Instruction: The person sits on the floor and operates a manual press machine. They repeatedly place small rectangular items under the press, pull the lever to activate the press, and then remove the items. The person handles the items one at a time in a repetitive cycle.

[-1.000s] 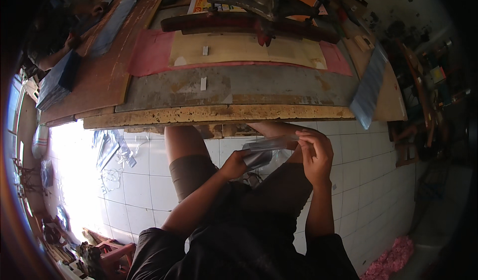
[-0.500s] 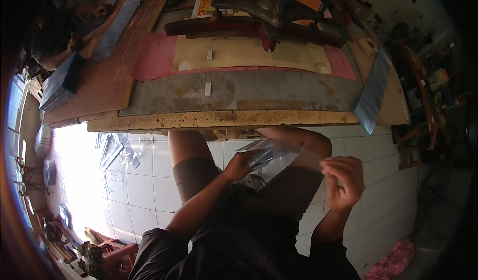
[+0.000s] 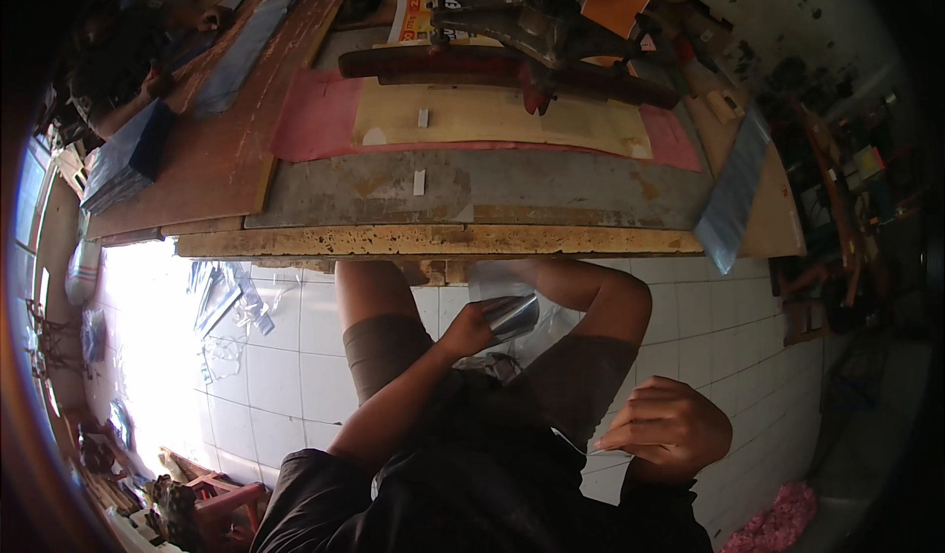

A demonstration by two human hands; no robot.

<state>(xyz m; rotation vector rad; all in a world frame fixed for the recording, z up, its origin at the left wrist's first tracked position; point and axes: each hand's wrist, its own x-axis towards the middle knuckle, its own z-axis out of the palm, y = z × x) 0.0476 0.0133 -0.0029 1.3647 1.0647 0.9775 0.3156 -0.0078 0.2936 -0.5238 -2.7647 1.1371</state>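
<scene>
My left hand (image 3: 467,333) is closed around a bundle of clear plastic film (image 3: 511,317) over my lap, below the table's front edge. The film curls and shines, with a looser transparent part hanging beside it over my thigh. Lower and to the right, my right hand (image 3: 674,423) is closed, thumb and fingertips pinched together. From its fingertips a thin pale strip (image 3: 571,442), which looks like plastic film, runs toward my lap. Its full extent is hard to see against my dark clothes.
A worktable (image 3: 551,199) bears a red and cream sheet (image 3: 492,120) under a dark red clamp bar (image 3: 443,64). Stacks of plastic film lie left (image 3: 128,159) and right (image 3: 733,199). Another person's hand (image 3: 156,83) is at the far left. Plastic scraps (image 3: 231,297) litter the tiled floor.
My right hand has moved down, away from the film bundle, its fingers now turned toward my lap. The left hand stays put, while the film in it has curled. The view has shifted slightly.
</scene>
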